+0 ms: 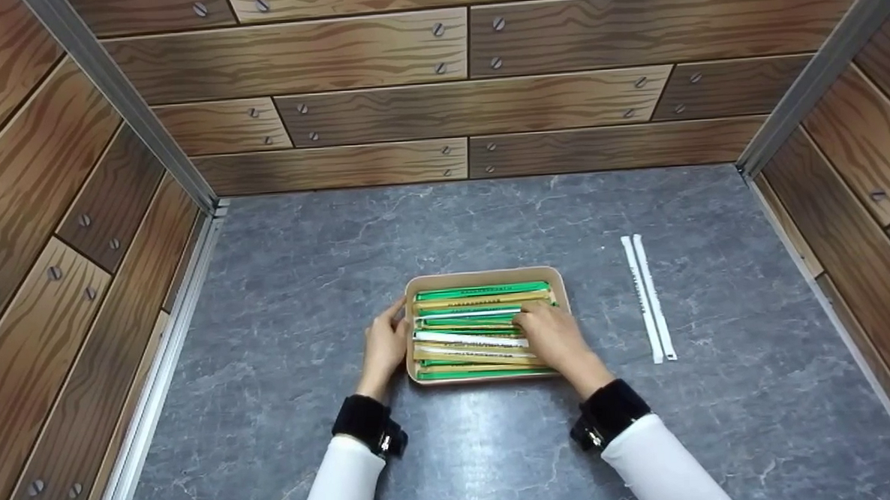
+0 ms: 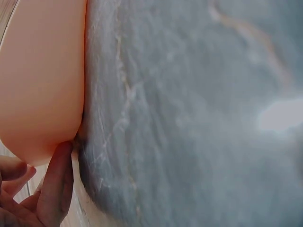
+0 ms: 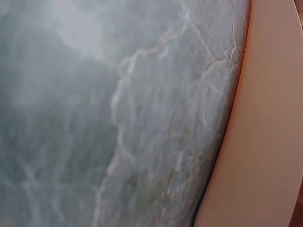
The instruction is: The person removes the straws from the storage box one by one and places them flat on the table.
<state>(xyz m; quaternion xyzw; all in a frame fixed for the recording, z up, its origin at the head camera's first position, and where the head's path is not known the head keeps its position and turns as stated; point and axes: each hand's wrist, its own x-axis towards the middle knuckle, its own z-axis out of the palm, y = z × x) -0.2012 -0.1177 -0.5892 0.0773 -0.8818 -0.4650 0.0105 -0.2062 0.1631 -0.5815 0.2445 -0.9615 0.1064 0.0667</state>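
Note:
A shallow tan box (image 1: pixel 484 275) holds green, yellow and white paper-wrapped sticks, perhaps straws, lying side by side with small print on them. My left hand (image 1: pixel 387 344) rests against the box's left end; in the left wrist view its fingertips touch the rounded lower corner of the box wall (image 2: pixel 42 75). Over the right part of the box, my right hand (image 1: pixel 558 339) reaches in, fingers bent down among the sticks near a white stick (image 1: pixel 470 314). I cannot tell whether the fingertips pinch one. The right wrist view shows only the box wall (image 3: pixel 262 113) and tabletop.
Two white wrapped sticks (image 1: pixel 648 301) lie nearly parallel on the grey marbled table (image 1: pixel 311 271), right of the box. Wood-patterned panels (image 1: pixel 376 50) enclose the table at the back and both sides, with metal rails (image 1: pixel 156 338) along the edges.

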